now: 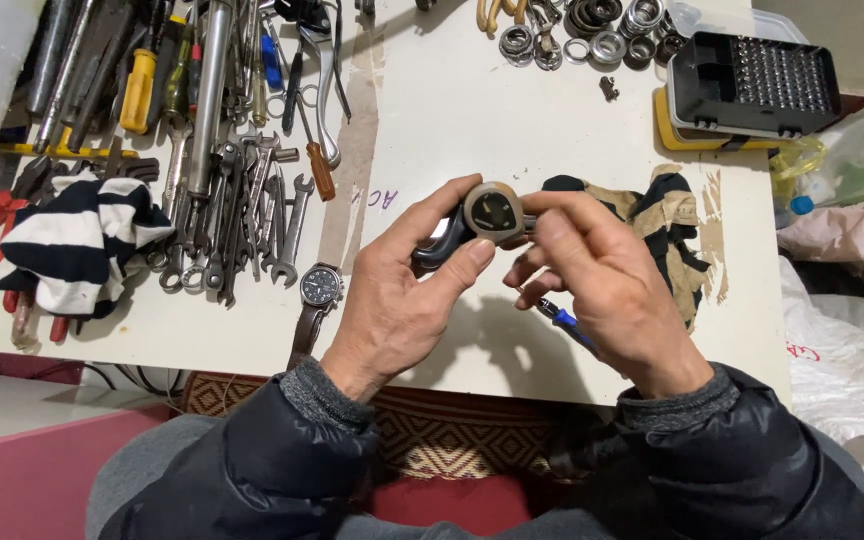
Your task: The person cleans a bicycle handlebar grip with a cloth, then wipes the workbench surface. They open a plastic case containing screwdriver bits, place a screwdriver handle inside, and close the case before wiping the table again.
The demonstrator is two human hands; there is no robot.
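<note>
A small round tan part with a dark centre is held up over the middle of the desk, pinched between both hands. The left hand clasps it from below and the side, thumb and forefinger closed on the rim and on a dark curved piece attached behind it. The right hand presses its fingertips on the part's far side, while its lower fingers are clenched round a blue-handled tool.

The part looks small and smooth, so it could slip out and drop off the near edge of the desk. Holding a tool in the same hand weakens that grip.

Behind the hands lies a tan and black cloth. A wristwatch lies near the front edge, left of the hands. Spanners and screwdrivers crowd the left side beside a striped cloth. Bearings sit along the far edge, and a black bit case fills the far right corner. The desk is white and worn. Plastic bags lie off its right edge.
</note>
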